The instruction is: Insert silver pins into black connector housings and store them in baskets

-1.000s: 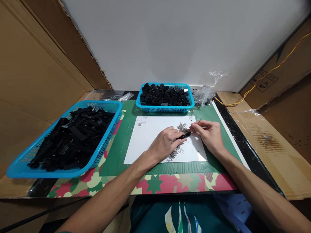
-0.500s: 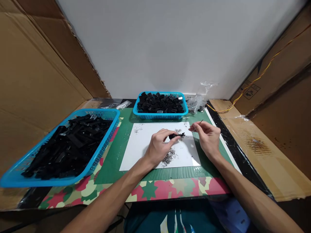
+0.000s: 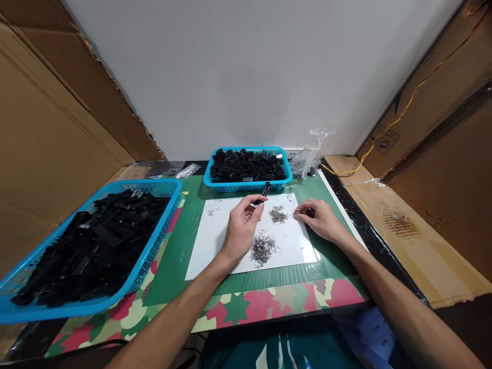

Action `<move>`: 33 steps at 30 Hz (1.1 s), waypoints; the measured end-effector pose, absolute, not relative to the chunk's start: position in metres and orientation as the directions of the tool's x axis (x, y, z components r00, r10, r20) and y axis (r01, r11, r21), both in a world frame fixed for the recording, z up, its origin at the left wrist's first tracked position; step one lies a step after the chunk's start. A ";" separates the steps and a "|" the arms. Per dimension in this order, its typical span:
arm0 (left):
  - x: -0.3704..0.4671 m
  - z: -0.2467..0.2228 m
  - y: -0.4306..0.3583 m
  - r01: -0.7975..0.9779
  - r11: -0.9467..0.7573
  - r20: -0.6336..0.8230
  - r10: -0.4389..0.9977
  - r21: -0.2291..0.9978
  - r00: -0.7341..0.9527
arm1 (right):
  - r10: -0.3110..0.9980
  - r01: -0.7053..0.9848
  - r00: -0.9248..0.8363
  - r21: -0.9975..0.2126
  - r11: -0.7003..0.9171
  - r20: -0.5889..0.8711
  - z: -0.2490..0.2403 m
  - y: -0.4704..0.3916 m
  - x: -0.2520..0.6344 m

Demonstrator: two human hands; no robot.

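My left hand (image 3: 244,223) pinches a small, narrow black plastic part (image 3: 265,190) between thumb and fingers, its free end tilted up and away from me. Over the right side of the white sheet (image 3: 215,246), my right hand (image 3: 317,218) is closed on a thin metal tool (image 3: 300,209), its kind too small to make out. The tool's tip points left toward a small pile of fine wire pieces (image 3: 278,214), which look like tiny springs. A larger pile of the same pieces (image 3: 263,249) lies nearer to me.
A large blue basket (image 3: 171,225) of long black parts stands at left. Behind the sheet is a smaller blue basket (image 3: 246,186) of short black pieces. Clear plastic bags (image 3: 303,163) lie beside it. Cardboard walls flank both sides; a yellow wire (image 3: 361,163) hangs at right.
My right hand has lowered the thin tool toward the smaller pile. My left hand has moved slightly left and turned the black part from lying level to pointing upward.
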State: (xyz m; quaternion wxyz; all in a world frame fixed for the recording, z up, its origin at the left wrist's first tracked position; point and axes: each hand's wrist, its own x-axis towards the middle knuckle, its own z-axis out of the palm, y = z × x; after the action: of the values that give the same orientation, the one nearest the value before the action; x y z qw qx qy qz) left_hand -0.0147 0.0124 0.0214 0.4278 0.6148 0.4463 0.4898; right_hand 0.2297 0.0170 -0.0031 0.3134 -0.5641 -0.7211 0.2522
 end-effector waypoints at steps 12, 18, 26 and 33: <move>-0.014 0.017 0.011 0.156 -0.236 0.209 0.962 0.959 0.174 | 0.924 0.568 -0.327 -0.741 0.358 0.197 0.007 0.002 0.214; -0.014 0.019 0.011 0.172 -0.251 0.221 0.959 0.953 0.176 | 0.869 0.513 -0.488 -0.777 0.364 0.084 0.012 -0.002 0.215; -0.014 0.015 0.012 0.229 -0.323 0.280 0.939 0.918 0.200 | 0.806 0.530 -0.579 -0.695 0.486 0.123 0.009 -0.004 0.211; -0.013 0.015 0.009 0.229 -0.290 0.231 0.940 0.929 0.252 | 0.797 0.514 -0.584 -0.689 0.511 0.155 0.004 -0.004 0.214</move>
State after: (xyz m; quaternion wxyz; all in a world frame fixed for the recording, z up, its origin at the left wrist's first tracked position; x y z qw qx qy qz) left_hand -0.0126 0.0087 0.0150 0.4105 0.6763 0.4322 0.4329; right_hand 0.2137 -0.0041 0.0037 0.2339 -0.3916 -0.8371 0.3019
